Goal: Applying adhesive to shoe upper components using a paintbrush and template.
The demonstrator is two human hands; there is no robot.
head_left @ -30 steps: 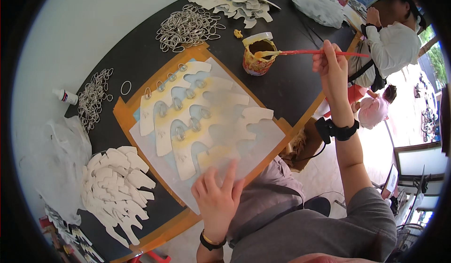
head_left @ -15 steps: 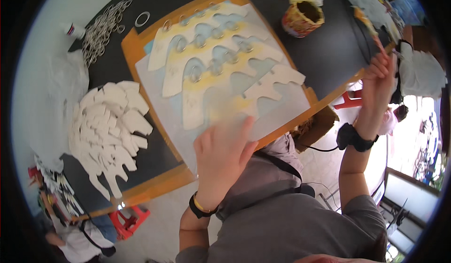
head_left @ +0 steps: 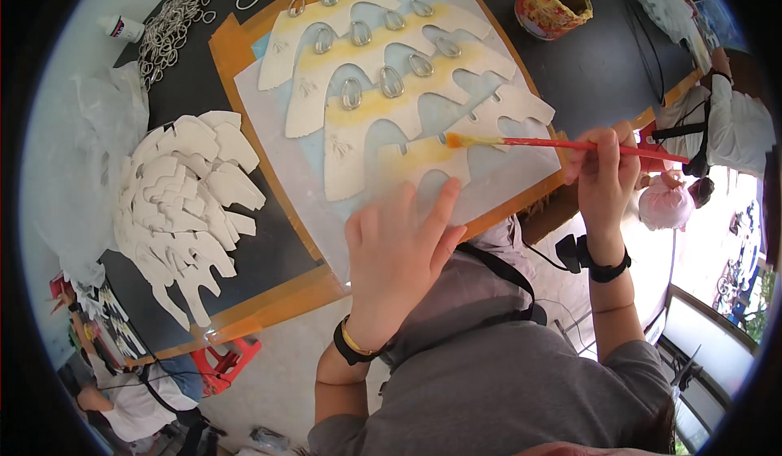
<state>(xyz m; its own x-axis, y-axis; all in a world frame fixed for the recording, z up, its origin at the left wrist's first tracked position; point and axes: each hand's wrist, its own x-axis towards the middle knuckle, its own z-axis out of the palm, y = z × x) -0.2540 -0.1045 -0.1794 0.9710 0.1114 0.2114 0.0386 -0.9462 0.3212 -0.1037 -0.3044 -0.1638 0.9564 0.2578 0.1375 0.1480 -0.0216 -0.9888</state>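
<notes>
Across the upper and left part of the view spreads a black table (head_left: 273,248), its near edge covered with orange tape (head_left: 285,297). On it lies a white sheet (head_left: 265,122), with more orange tape along its borders. To the left of the sheet is a loose heap (head_left: 187,203) of white cut-outs, overlapping one another; beside that, at the far left, sits a crumpled clear bag (head_left: 81,163).

On the sheet, white notched pieces (head_left: 346,154) lie in slanting rows, with yellow brushed along parts of them. The left hand (head_left: 399,252) is wide, its fingers spread and slightly blurred, over the near edge of the piece closest to the person; whether every fingertip touches it I cannot tell. The right hand (head_left: 603,163), to the right of the sheet, is closed around the red handle of a brush (head_left: 546,143). The yellow tip points left, at the upper edge of that near piece; contact is hard to judge.

At the upper left lies a cluster (head_left: 167,36) of metal links. A stained pot (head_left: 554,12) stands beyond the sheet's right side, its mouth open. Near the cluster, a small white bottle (head_left: 122,28) is tipped over. Smallest are the oval rings (head_left: 392,82), set in three rows along the pieces.
</notes>
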